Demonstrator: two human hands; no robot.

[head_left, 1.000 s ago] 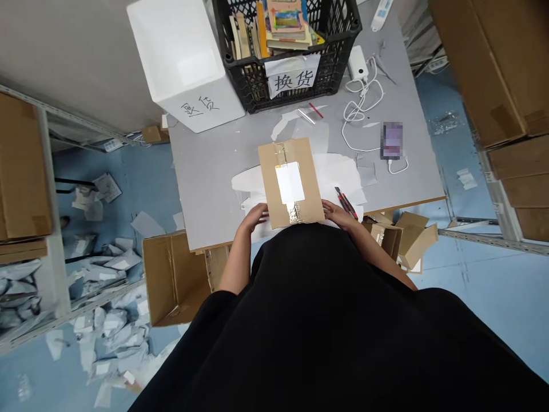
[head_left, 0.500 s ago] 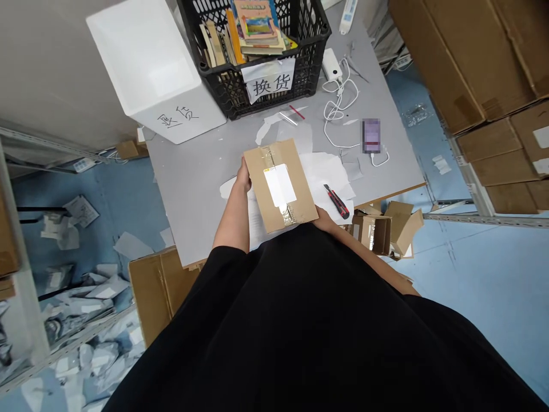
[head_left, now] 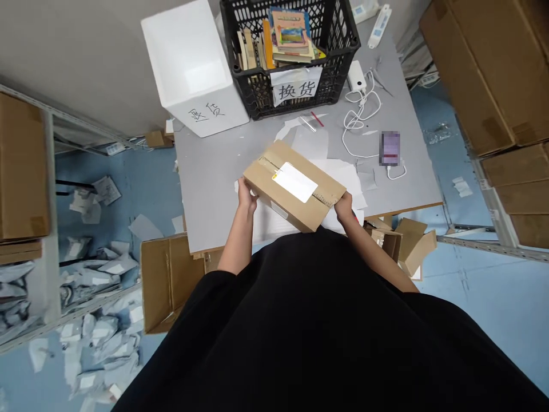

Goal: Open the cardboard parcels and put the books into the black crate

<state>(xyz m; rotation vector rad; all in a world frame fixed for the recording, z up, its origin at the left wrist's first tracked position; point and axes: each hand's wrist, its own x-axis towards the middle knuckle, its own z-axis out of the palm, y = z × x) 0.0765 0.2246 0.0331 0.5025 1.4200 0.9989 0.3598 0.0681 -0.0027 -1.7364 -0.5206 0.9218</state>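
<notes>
A taped brown cardboard box (head_left: 274, 163) with a white label (head_left: 295, 182) on its top is held above the front part of the grey table (head_left: 206, 200). My left hand (head_left: 246, 194) grips its left corner and my right hand (head_left: 343, 207) grips its right corner. One long side of the box faces me, with a small pale sticker on it. White paper sheets (head_left: 268, 223) lie beneath the box. Only a bit of red from the cutter (head_left: 355, 216) shows beside my right hand.
At the back stand a white bin (head_left: 193, 68) and a black crate (head_left: 295, 63) of books. A cabled phone (head_left: 390, 149) lies at the right. Open cartons (head_left: 407, 240) sit below the right edge; another large carton (head_left: 158, 280) is at the lower left.
The box has turned clockwise and tilted, so its near side now shows. My right hand has moved up to its right corner. The cutter is now mostly hidden, and the view has shifted left.
</notes>
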